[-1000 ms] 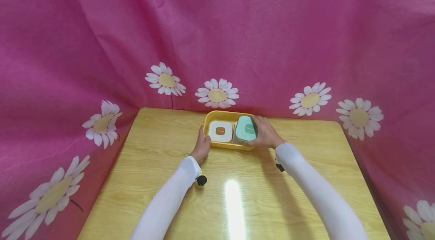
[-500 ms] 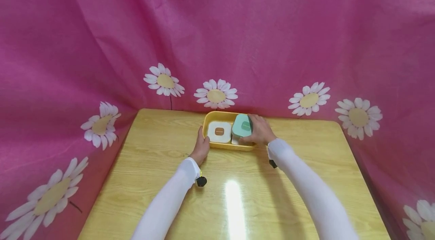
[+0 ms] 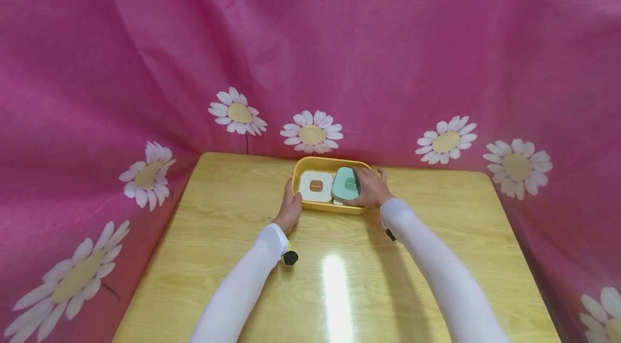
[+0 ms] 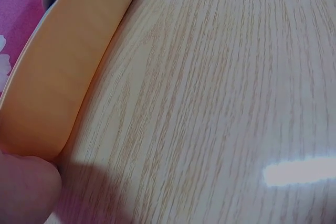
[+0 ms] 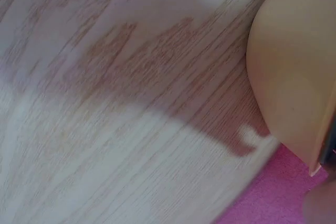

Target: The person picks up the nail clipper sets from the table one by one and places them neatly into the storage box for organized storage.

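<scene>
At the back of the table stands a yellow rectangular bin [image 3: 335,208]. Inside its left half lies a square white box [image 3: 308,194] with a brown label on the lid. My right hand [image 3: 374,190] grips a mint-green lidded box [image 3: 342,186] from its right side, in the bin's right half, close beside the white one. My left hand [image 3: 288,209] holds the bin's left end, thumb at the front corner. The left wrist view has the bin's outer wall [image 4: 63,61] and my thumb [image 4: 26,188]. In the right wrist view, a fingertip [image 5: 321,205] shows near the rim.
The wooden table [image 3: 242,192] carries a bright glare streak in front of the bin. A pink cloth [image 3: 378,52] printed with white daisies hangs just behind the bin and along both sides of the table.
My right hand has moved the mint-green box a little left and lowered it deeper into the bin. My left hand keeps its hold on the bin's left end.
</scene>
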Available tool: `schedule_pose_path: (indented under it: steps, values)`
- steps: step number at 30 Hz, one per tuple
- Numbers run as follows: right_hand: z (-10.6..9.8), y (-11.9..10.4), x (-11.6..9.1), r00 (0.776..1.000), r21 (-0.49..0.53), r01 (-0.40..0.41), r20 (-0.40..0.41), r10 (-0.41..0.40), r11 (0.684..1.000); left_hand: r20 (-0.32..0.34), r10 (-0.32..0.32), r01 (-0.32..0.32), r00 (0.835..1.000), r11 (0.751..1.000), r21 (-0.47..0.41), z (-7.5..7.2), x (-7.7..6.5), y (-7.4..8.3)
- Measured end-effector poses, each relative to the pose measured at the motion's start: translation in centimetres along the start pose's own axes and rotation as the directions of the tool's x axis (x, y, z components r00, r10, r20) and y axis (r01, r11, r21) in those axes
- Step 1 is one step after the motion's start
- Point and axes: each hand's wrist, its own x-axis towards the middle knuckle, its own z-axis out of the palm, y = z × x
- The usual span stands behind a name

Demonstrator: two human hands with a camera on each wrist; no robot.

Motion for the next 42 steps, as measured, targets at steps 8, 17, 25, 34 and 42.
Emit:
schedule_pose_path:
  steps: [8, 17, 25, 34, 42]
  values:
    - [0.6, 0.7, 0.0, 1.000, 0.146, -0.011, 0.024, 0.008, 0.989, 0.005, 0.002, -0.002, 1.000, 1.000, -0.001, 0.2, 0.1, 0.4]
    - [-0.7, 0.4, 0.3, 0.990, 0.160, -0.003, 0.138, -0.019, 0.987, 0.002, -0.008, 0.008, 1.000, 1.000, 0.004, 0.1, -0.1, 0.5]
    - [-1.4, -0.2, 0.9, 0.971, 0.013, -0.038, 0.236, 0.034, 0.999, 0.010, 0.023, -0.022, 1.000, 0.999, -0.032, 0.4, 0.1, 0.0]
    - [-0.9, -0.2, 0.8, 0.976, 0.065, 0.030, 0.212, -0.043, 0.997, -0.025, 0.033, -0.034, 0.999, 0.999, -0.017, 0.4, -0.1, 0.1]
    - [-0.8, 0.4, 0.6, 0.968, 0.105, 0.090, 0.225, -0.112, 0.990, -0.054, 0.051, -0.052, 0.997, 0.998, -0.022, 0.8, -0.6, 0.0]
